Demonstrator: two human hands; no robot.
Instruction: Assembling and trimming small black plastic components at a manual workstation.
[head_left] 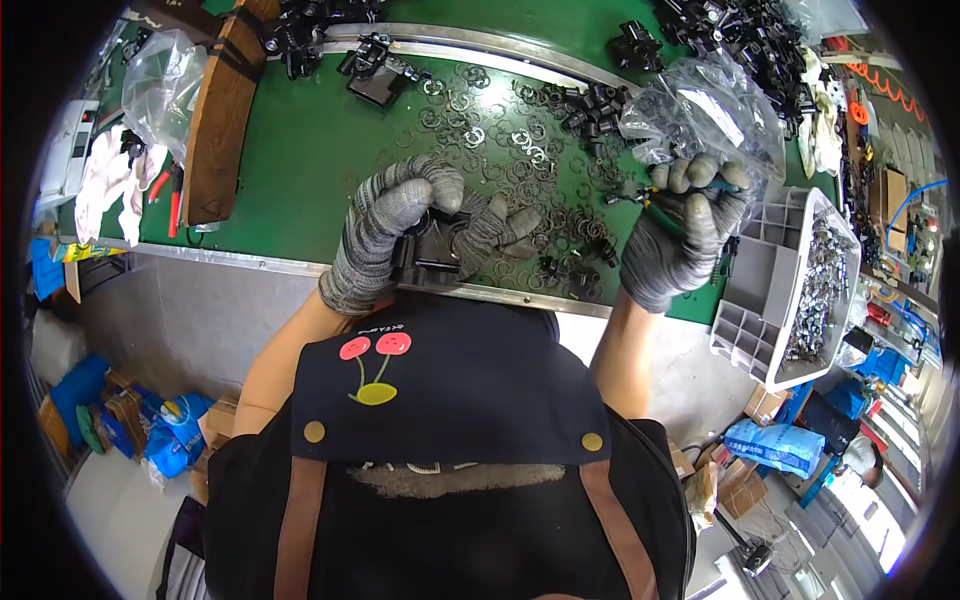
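Both my hands wear grey striped knit gloves. My left hand point(400, 210) is closed at the table's near edge, its thumb and fingers curled on a black plastic part point(434, 246) that is partly hidden beneath them. Just right of that part lies a crumpled grey glove point(488, 236). Raised over the right side of the table, my right hand point(685, 230) is wrapped around green-handled pliers point(660, 212), whose jaws point left. Between my hands are many loose rings point(530, 190), some shiny and some dark. Small black parts point(575, 275) lie close to the near edge.
A grey compartment tray point(755, 275) and a white bin of small metal parts point(820, 290) stand right. Behind my right hand are a clear plastic bag point(720, 105) and heaped black parts point(735, 40). A wooden board point(215, 140) and red-handled pliers point(175, 200) sit left.
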